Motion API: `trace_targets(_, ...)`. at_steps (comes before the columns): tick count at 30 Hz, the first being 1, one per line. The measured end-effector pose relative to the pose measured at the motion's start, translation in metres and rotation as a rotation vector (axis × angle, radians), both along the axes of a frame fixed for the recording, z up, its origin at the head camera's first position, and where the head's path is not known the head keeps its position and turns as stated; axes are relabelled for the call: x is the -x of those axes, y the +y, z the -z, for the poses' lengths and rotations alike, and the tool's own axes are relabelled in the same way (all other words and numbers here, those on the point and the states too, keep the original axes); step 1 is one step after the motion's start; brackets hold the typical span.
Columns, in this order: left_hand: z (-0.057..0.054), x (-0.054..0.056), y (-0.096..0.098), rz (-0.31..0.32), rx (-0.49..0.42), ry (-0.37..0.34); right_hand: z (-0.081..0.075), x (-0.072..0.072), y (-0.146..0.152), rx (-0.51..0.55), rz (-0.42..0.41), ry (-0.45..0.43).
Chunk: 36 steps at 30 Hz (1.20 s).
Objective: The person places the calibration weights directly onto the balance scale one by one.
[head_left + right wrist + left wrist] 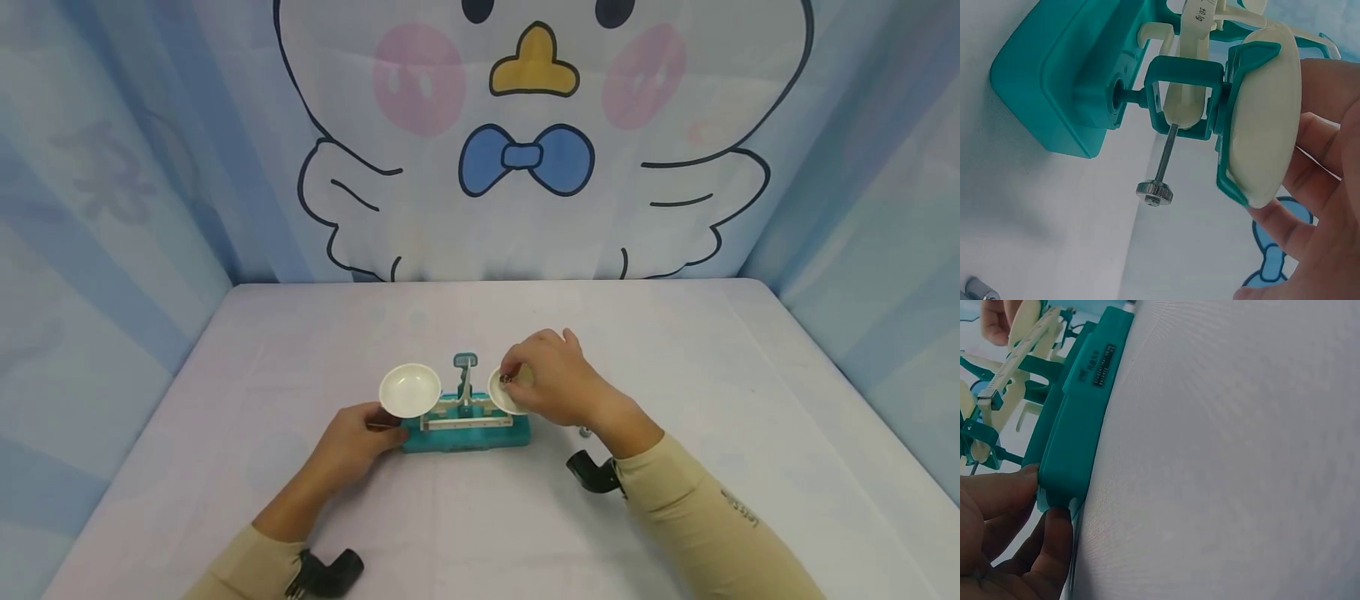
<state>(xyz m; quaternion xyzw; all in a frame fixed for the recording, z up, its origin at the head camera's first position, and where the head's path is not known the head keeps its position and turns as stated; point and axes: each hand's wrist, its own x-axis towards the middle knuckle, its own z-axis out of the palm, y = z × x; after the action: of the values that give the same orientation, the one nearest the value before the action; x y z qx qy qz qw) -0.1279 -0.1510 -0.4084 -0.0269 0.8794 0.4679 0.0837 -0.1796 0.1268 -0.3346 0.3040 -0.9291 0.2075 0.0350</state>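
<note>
A teal balance scale [467, 439] with two cream pans stands mid-table. My left hand [351, 443] grips the left end of its base; the left wrist view shows thumb and fingers pinching the teal base [1079, 431]. Over the right pan [497, 395], my right hand [558, 379] pinches a small shiny metal piece [506, 378] between its fingertips. In the right wrist view that piece is hidden behind the tilted-looking pan [1264, 125], with the fingers around the pan's far side. The left pan [410, 391] holds nothing visible.
A small metal cylinder [982, 289] lies on the table near the right wrist, partly visible in the head view too. A knurled adjusting screw [1155, 190] sticks out from the scale's right end. Printed cloth [525, 225] hangs behind the table.
</note>
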Motion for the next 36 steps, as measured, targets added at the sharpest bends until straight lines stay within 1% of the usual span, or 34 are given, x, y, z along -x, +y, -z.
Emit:
trace_targets(4,0.0,0.0,0.002,0.01,-0.007,0.0,0.001,-0.001,0.002,0.01,0.005,-0.016)
trace_targets(9,0.002,-0.001,0.004,-0.001,-0.01,-0.009,-0.002,-0.002,0.011,0.053,0.015,-0.034)
trace_targets(13,0.003,-0.001,0.004,-0.004,0.003,-0.012,-0.004,-0.002,0.024,0.075,0.046,-0.067)
trace_targets(17,0.004,0.0,0.005,0.002,0.009,-0.007,-0.001,-0.003,0.044,0.081,0.083,-0.079)
trace_targets(19,0.004,0.0,0.005,0.007,0.012,-0.004,0.002,-0.004,0.054,0.082,0.101,-0.088)
trace_targets(21,0.003,-0.001,0.005,0.011,0.016,-0.004,0.006,-0.006,0.064,0.078,0.124,-0.114)
trace_targets(27,0.002,-0.002,0.003,0.01,0.024,-0.018,0.025,-0.015,0.089,0.029,0.182,-0.21)
trace_targets(31,0.0,-0.002,0.002,0.01,0.024,-0.019,0.036,-0.02,0.096,0.004,0.19,-0.251)
trace_targets(36,0.001,0.0,0.002,0.014,0.025,-0.011,0.042,-0.022,0.094,-0.027,0.176,-0.278)
